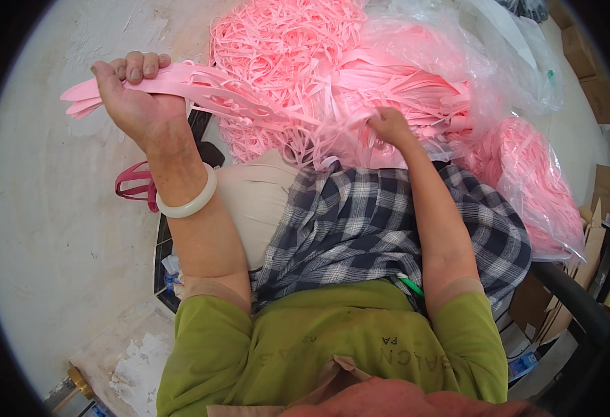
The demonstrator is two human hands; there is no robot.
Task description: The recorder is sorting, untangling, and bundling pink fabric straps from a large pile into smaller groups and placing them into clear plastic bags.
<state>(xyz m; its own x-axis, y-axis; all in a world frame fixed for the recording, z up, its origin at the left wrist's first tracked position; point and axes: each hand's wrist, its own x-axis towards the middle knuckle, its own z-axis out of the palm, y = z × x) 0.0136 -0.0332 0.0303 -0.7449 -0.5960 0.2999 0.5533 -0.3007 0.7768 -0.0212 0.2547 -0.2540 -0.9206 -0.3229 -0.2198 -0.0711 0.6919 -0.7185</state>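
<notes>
My left hand [138, 108] is raised at the upper left, palm up, its fingers curled round a small bunch of flat pink straps [211, 87]. Their rounded ends stick out past the thumb, and the other ends, with cut-out slots, trail right toward a tangled heap of thin pink strips [284, 42]. Lower and further right, my right hand [391, 128] is closed, pinching thin pink material that stretches left toward the heap. Exactly which strand it grips is blurred. Beside that hand lies a thick sheaf of pink straps [402, 83], partly covered by clear plastic.
A clear plastic bag [524, 184] full of pink pieces stands at the right. Cardboard boxes [600, 97] line the right rim. A dark plaid cloth [360, 215] covers my lap. Left of it hang pink-red loops [135, 186]. A black armrest [572, 299] is at lower right.
</notes>
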